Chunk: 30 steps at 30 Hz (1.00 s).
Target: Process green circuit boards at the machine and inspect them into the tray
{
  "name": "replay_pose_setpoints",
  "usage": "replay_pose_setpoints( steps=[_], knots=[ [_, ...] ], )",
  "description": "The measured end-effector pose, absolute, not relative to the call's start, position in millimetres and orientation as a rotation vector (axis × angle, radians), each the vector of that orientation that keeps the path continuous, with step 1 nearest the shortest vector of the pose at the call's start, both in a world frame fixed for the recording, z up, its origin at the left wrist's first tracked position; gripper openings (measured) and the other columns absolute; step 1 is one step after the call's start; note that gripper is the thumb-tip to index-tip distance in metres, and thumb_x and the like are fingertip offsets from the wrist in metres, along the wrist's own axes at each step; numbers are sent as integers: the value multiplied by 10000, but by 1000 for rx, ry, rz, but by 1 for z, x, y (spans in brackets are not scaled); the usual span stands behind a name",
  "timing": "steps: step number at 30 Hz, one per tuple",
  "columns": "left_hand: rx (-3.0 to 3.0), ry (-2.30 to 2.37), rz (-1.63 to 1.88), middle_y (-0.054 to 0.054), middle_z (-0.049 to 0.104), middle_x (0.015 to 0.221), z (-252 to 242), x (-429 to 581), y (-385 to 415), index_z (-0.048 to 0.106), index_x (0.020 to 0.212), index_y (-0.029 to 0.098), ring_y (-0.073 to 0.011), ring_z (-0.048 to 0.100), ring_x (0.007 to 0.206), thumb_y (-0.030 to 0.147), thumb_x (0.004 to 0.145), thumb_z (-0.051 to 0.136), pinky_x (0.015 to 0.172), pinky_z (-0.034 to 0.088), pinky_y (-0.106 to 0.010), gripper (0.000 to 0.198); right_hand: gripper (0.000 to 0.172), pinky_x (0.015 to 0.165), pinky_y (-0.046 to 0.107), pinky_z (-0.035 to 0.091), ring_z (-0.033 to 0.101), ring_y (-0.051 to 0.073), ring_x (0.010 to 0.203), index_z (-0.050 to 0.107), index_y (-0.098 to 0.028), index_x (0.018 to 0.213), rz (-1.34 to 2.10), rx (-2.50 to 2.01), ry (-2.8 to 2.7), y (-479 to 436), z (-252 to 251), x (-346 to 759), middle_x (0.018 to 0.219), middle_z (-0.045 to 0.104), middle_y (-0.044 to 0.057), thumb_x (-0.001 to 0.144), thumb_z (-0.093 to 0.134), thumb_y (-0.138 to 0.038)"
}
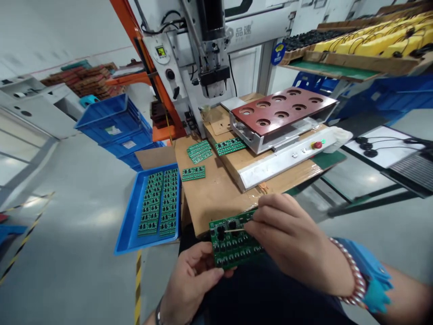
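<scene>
My left hand (191,282) grips a green circuit board (233,249) from below at its lower left edge, tilting it up over my lap. Black components stand in rows on the board. Between the thumb and fingertips of my right hand (291,239) is a thin pale stick (234,230), its tip resting among the components. A beaded bracelet (353,271) circles my right wrist. Just beyond my hands, several similar boards lie on a cardboard-covered bench (209,194), and more fill a blue tray (132,221).
Behind the bench stands a white gantry machine (211,58) with a red plate holding round holes (280,110) and a control bar with a red button (317,144). Stacked blue crates (113,122) stand left. A rack of yellow and black parts (368,47) sits upper right.
</scene>
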State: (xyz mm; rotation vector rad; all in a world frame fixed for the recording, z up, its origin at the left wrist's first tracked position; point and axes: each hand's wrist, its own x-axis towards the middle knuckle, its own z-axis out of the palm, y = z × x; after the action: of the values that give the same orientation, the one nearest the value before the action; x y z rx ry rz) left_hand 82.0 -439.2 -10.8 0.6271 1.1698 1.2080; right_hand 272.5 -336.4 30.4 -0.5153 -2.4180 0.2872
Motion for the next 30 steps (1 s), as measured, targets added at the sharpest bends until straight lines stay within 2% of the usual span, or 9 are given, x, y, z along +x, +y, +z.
replay_pose_setpoints(
  steps=[15, 30],
  knots=[
    [698, 1161, 1167, -37, 742, 734, -17, 78, -440, 737, 855, 195, -174, 650, 677, 190, 648, 748, 626, 502, -250, 208, 151, 716, 334, 380, 438, 177, 809, 615, -117, 885, 259, -524, -2406, -335, 29, 271, 750, 548, 55, 821, 491, -61],
    [619, 1198, 1201, -28, 739, 699, -10, 83, -440, 739, 790, 186, -177, 650, 656, 203, 596, 778, 603, 505, -251, 199, 175, 694, 335, 352, 444, 174, 794, 612, -134, 886, 315, -526, -2432, -337, 33, 275, 741, 548, 45, 823, 468, -56]
  ],
)
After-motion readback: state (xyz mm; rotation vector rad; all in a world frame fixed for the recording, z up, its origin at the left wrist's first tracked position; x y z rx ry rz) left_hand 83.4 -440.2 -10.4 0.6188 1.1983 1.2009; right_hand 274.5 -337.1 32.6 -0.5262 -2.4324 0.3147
